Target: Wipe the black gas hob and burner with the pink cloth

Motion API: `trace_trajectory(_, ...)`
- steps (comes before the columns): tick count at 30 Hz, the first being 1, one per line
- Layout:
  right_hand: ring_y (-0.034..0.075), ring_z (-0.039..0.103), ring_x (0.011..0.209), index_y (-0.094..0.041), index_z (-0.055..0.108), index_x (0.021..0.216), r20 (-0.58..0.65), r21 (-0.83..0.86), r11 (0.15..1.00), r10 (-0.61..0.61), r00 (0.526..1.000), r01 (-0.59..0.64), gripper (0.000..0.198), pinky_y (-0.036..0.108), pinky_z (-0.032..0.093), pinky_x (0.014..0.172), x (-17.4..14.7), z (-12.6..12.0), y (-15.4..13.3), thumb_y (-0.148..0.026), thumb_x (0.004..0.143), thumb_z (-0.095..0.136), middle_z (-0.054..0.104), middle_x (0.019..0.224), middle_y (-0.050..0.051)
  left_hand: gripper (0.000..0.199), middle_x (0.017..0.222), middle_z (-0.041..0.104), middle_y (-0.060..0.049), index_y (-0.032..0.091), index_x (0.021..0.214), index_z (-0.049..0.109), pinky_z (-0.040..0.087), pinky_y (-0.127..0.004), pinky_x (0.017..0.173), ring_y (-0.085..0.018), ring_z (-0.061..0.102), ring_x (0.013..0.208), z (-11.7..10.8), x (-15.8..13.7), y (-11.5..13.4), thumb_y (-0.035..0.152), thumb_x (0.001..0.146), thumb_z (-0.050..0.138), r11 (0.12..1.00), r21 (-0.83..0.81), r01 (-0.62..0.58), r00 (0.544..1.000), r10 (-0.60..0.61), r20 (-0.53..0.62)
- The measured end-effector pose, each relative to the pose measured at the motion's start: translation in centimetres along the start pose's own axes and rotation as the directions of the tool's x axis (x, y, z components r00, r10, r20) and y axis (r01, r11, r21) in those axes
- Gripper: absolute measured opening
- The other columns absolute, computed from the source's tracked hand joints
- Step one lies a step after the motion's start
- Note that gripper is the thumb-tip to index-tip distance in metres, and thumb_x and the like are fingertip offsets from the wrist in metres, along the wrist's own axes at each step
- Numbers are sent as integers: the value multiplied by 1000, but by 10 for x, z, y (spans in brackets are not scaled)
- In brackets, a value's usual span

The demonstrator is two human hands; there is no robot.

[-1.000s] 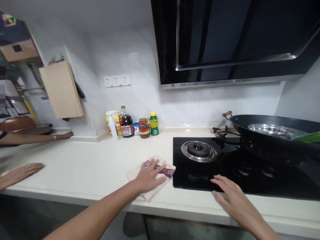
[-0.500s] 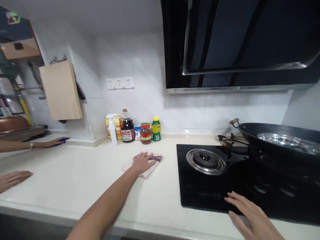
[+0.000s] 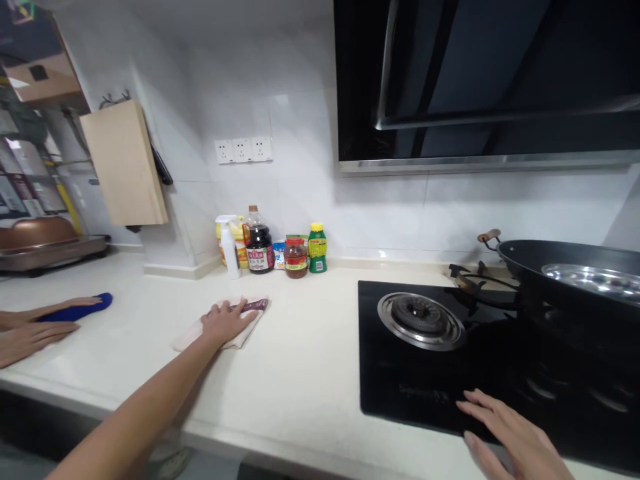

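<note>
The right hand [image 3: 515,430], empty and loosely extended, is at the front edge of the gas cooktop [image 3: 380,373]; whether it touches the glass cannot be told. Left of the cooktop, the left hand [image 3: 225,325] lies flat, fingers spread, on a pale purple-banded dishcloth [image 3: 189,337] on the tabletop [image 3: 300,367]. Farther left of the cooktop, another person's hand [image 3: 40,337] is beside a blue cloth [image 3: 103,302]. A wok [image 3: 530,280] sits on the cooktop's right; a soy sauce bottle [image 3: 259,250] stands behind its left.

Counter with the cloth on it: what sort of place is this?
Very likely a kitchen: a black stove with a wok on it, and a range hood above.
</note>
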State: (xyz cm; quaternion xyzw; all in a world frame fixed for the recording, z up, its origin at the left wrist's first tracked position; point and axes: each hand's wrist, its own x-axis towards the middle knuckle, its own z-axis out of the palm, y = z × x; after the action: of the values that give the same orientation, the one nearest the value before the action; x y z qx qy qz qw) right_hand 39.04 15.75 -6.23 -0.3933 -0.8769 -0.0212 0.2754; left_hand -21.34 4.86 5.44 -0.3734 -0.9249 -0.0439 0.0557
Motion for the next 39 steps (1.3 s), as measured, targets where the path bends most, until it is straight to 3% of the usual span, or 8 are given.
trace_trajectory(7, 31, 50, 137, -31, 66, 128, -6, 60, 998, 17, 1000, -17, 43, 55, 42, 112, 0, -16, -25, -55, 96, 49, 59, 144, 5, 80, 163, 33, -14, 38, 156, 32, 25, -65, 110, -46, 26, 147, 3, -84, 75, 81, 89, 25, 976, 39, -216, 976, 214, 36)
trace_trajectory(11, 32, 48, 139, -24, 63, 132, 17, 34, 999, -2, 1000, 2, 48, 56, 37, 116, 0, -25, -32, -53, 98, 44, 59, 143, 9, 79, 166, 27, -10, 41, 157, 27, 21, -62, 114, -42, 20, 151, 1, -142, 124, 82, 89, 25, 904, 0, -427, 902, 426, 70)
trace_trajectory(15, 32, 45, 141, -23, 62, 133, 55, 31, 1000, -1, 998, -1, 48, 57, 32, 119, -2, -28, -31, -50, 98, 43, 58, 144, 10, 77, 169, 22, -7, 43, 157, 28, 19, -61, 117, -41, 15, 153, -13, -196, 137, 81, 90, 27, 815, -59, -576, 810, 579, 97)
trace_trajectory(20, 29, 46, 141, -25, 63, 132, 32, 104, 995, 1, 999, -4, 50, 55, 34, 119, 0, -19, -25, -54, 97, 44, 57, 146, 8, 71, 169, 22, -6, 43, 156, 30, 21, -58, 120, -36, 18, 154, -21, -236, 97, 77, 93, 30, 718, -93, -689, 716, 695, 62)
trace_trajectory(25, 29, 48, 140, -25, 65, 130, 25, 149, 989, -2, 1000, -2, 54, 57, 33, 119, 2, -10, -19, -60, 95, 43, 58, 145, 8, 92, 164, 33, -12, 34, 157, 32, 28, -56, 118, -38, 31, 149, 0, -219, 14, 80, 81, 55, 634, -26, -773, 634, 769, -80)
trace_trajectory(28, 29, 47, 140, -25, 65, 130, 9, 143, 990, -7, 1000, 5, 54, 58, 33, 119, 1, -9, -18, -60, 95, 43, 58, 146, 8, 104, 163, 36, -15, 27, 159, 28, 30, -51, 118, -36, 35, 148, 5, -196, -48, 73, 75, 68, 709, 55, -703, 706, 705, -74)
trace_trajectory(33, 30, 47, 140, -27, 64, 131, 25, 140, 990, 0, 1000, -3, 54, 58, 33, 119, -1, -8, -17, -61, 95, 44, 58, 146, 7, 101, 162, 36, -16, 32, 153, 41, 30, -58, 113, -42, 35, 146, -6, -169, -128, 38, 63, 86, 877, 262, -404, 907, 421, -11)
trace_trajectory(39, 31, 46, 140, -25, 65, 130, 3, 130, 992, 4, 1000, -4, 54, 59, 31, 119, -2, -9, -21, -60, 95, 44, 56, 147, 9, 88, 144, 54, -17, 27, 149, 47, 37, -43, 108, -35, 51, 130, -3, -164, -140, 35, 68, 78, 877, 269, -397, 901, 428, -66)
